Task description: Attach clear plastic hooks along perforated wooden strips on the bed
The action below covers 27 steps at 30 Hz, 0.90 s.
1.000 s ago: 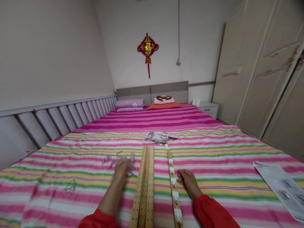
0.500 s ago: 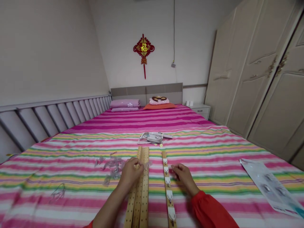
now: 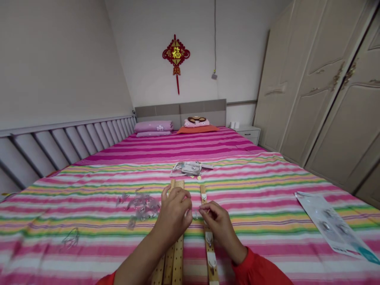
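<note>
My left hand (image 3: pixel 175 209) is over the perforated wooden strips (image 3: pixel 178 257), its fingers curled inward; what they hold is hidden. Facing it, my right hand (image 3: pixel 218 221) has thumb and forefinger pinched together beside a small pale, shiny piece (image 3: pixel 196 216), too small to name. This hand partly covers a single narrow wooden strip (image 3: pixel 211 273) that carries a row of white hooks (image 3: pixel 211 259). Left of my left hand lies a heap of clear plastic pieces (image 3: pixel 144 206) on the striped bedspread.
A clear pack with hooks (image 3: pixel 329 225) lies on the right of the bedspread (image 3: pixel 261 245). Further back are plastic packets (image 3: pixel 190 168). A thin loop of clear material (image 3: pixel 70 238) is at the left. A railing (image 3: pixel 65 138) borders the bed's left side; wardrobes (image 3: pixel 314 99) stand at the right.
My two hands have come closer together. The right one has moved left across the strip of hooks; the left one has turned, with its back now toward me. The view has shifted slightly.
</note>
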Tool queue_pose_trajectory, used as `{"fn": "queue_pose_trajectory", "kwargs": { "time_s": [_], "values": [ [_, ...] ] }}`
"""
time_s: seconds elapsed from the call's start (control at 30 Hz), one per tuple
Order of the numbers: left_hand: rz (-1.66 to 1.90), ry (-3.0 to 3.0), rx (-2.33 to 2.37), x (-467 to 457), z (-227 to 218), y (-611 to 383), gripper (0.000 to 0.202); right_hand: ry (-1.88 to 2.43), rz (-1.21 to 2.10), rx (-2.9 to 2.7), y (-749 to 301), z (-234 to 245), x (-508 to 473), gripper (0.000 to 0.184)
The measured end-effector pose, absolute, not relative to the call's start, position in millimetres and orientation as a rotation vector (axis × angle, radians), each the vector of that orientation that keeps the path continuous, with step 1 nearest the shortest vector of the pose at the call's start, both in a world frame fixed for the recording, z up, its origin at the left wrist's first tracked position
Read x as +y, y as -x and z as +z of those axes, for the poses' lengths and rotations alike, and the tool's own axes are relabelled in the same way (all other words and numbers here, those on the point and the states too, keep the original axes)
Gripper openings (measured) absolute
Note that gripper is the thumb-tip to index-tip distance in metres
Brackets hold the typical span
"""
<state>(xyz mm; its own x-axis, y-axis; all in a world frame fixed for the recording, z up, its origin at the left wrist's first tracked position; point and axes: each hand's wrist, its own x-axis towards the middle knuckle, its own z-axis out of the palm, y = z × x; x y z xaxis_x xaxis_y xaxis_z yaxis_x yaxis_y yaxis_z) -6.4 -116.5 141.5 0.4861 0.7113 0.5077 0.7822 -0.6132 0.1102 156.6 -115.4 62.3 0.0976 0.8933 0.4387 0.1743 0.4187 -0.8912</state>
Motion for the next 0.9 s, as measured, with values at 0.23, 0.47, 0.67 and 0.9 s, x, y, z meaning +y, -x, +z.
{"fn": "queue_pose_trajectory", "kwargs": {
  "time_s": [0.23,0.47,0.67,0.9],
  "values": [
    [-1.053,2.732,-1.565,-116,150,-1,0.005,0.988,0.723,-1.559,-159,68,-130,0.020],
    [-1.367,2.867,-1.683,-103,138,-12,0.004,0.936,0.692,-1.371,-169,70,-135,0.023],
    [-1.670,3.005,-1.768,-82,122,-23,0.007,0.947,1.016,-1.191,-175,59,-123,0.030],
    [-2.209,2.795,-2.356,-41,78,-39,0.035,0.972,1.202,-0.892,-192,45,-78,0.038]
  ]
}}
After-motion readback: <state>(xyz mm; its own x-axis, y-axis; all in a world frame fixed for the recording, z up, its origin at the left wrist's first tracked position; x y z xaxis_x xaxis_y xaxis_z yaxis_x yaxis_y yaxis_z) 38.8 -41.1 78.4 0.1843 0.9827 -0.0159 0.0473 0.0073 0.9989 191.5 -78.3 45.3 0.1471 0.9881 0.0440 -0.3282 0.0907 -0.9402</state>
